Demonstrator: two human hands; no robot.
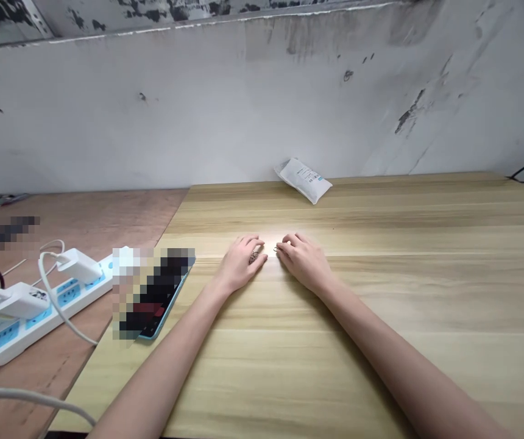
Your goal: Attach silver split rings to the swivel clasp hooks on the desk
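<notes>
My left hand [240,263] rests on the wooden tabletop with its thumb and fingers curved round a cluster of small dark metal rings [253,257]. Part of that cluster is hidden by the fingers. Just across a narrow gap, my right hand [305,259] pinches one small thin metal ring [276,249] between its thumb and fingertips. The ring sticks out toward the left hand, and both hands are low over the table [357,366].
A phone [170,305], partly blurred, lies left of my left arm. Further left, a white power strip [52,311] holds chargers with cables [56,299]. A white plastic packet [305,178] lies at the back against the wall [225,122].
</notes>
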